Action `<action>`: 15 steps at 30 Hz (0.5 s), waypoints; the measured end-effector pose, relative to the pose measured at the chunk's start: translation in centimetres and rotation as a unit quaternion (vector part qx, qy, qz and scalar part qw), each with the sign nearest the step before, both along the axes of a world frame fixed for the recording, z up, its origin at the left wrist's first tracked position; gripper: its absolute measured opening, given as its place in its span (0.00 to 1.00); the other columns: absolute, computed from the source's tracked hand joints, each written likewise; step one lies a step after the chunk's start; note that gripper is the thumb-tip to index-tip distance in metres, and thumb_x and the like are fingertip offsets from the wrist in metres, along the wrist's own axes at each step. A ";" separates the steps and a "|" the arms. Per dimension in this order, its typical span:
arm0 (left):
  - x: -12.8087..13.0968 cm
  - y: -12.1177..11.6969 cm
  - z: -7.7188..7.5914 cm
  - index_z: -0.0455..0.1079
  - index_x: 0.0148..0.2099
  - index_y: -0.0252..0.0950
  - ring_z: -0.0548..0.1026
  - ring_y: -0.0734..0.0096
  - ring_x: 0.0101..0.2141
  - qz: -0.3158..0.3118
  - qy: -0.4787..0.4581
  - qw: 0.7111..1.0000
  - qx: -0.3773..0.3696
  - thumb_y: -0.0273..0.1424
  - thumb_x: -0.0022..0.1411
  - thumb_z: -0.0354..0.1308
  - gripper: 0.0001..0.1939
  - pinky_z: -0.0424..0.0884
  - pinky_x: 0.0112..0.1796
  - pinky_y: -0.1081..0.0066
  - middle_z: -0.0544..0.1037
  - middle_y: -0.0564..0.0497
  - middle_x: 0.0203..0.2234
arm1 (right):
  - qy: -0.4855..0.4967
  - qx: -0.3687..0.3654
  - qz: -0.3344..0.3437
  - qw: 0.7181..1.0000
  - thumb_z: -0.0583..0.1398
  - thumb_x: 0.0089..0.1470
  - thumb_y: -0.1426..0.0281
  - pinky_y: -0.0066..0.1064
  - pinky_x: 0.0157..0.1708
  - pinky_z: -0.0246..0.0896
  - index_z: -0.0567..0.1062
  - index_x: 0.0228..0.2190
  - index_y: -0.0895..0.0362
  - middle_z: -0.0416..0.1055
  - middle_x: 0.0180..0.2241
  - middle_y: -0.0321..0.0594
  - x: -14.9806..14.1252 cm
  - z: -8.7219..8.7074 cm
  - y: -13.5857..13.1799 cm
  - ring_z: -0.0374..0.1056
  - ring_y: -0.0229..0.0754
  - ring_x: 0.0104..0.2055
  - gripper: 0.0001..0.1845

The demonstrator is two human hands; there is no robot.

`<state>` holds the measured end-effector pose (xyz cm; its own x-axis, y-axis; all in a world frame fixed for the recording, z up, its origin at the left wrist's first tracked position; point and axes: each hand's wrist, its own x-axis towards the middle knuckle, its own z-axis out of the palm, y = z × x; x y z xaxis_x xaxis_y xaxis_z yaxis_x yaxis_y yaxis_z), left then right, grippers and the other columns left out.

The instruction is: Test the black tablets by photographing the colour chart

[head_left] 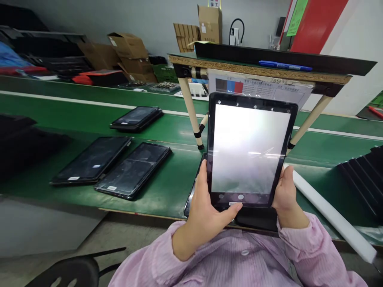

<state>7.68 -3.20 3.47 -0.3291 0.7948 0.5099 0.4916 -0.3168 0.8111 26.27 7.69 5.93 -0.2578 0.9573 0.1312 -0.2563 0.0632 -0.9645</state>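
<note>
Upright in front of me is a black-framed tablet [249, 149], its screen lit almost white with a round camera button near the bottom. My left hand [206, 209] grips its lower left corner, the thumb lying across the bottom bezel by a small white label. On the other side, my right hand [286, 191] wraps the lower right edge. Beneath the held tablet, part of another dark tablet [191, 197] shows; the rest is hidden behind my left hand and the held tablet.
Dark tablets [134, 169] lie in stacks on the green bench [167, 191] to the left. A small raised shelf [254, 67] carries a blue pen [284, 65]. On the right are a white foam strip [332, 215] and black slotted pieces [363, 181]. Cardboard boxes [128, 48] stand behind.
</note>
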 end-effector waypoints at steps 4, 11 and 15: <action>-0.1 0.3 -0.2 0.39 0.80 0.44 0.55 0.37 0.74 0.045 0.021 0.999 0.005 0.48 0.54 0.76 0.65 0.55 0.70 0.42 0.53 0.35 0.76 | -0.027 0.002 0.023 0.999 0.47 0.54 0.27 0.52 0.65 0.71 0.84 0.45 0.48 0.84 0.42 0.44 -0.4 -0.2 1.0 0.68 0.58 0.68 0.46; 0.3 0.3 -0.6 0.35 0.81 0.44 0.59 0.35 0.72 0.060 0.046 0.997 0.009 0.49 0.55 0.75 0.67 0.60 0.68 0.41 0.51 0.32 0.76 | -0.061 0.050 0.051 0.996 0.40 0.57 0.28 0.53 0.66 0.69 0.81 0.55 0.50 0.84 0.46 0.43 -0.8 0.1 0.9 0.69 0.57 0.67 0.53; 0.3 0.4 -0.6 0.33 0.81 0.42 0.57 0.33 0.73 0.099 0.095 0.990 0.016 0.52 0.57 0.73 0.66 0.62 0.67 0.40 0.49 0.30 0.76 | -0.047 0.046 0.059 0.996 0.42 0.56 0.27 0.55 0.68 0.65 0.81 0.55 0.51 0.83 0.50 0.45 -1.1 0.4 0.7 0.65 0.58 0.70 0.53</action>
<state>7.96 -2.81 2.90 -0.3720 0.7076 0.6008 0.6893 -0.2229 0.6893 25.20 8.41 6.36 -0.3824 0.9049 0.1869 -0.1763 0.1271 -0.9761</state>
